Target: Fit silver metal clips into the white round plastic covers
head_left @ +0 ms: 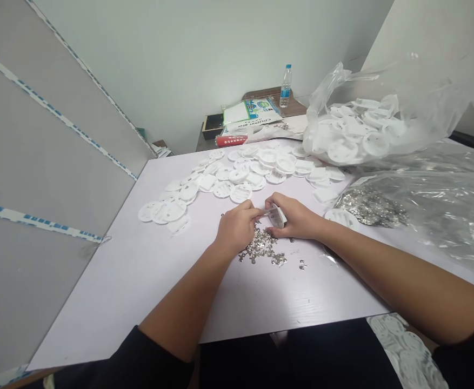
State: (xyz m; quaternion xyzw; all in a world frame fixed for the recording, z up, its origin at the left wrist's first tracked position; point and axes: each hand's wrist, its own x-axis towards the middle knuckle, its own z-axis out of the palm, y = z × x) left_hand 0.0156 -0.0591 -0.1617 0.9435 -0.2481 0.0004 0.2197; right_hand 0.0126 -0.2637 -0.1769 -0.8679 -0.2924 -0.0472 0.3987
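Observation:
In the head view, my right hand (292, 217) is closed round the edge of a round white plastic part (276, 216), which stands tilted on its side. My left hand (239, 226) is at the part's left side, thumb and forefinger pinched together against it; whatever lies between those fingertips is too small to make out. Just below both hands lies a pile of small shiny metal pieces (262, 246). A couple of loose metal pieces (302, 265) sit to the right of the pile.
Many round white parts (240, 175) spread across the table's (139, 286) far side. At right stand a clear bag of white parts (358, 132) and a bag of metal pieces (372, 208). A water bottle (286, 86) stands behind. A grey partition (38, 162) borders the left.

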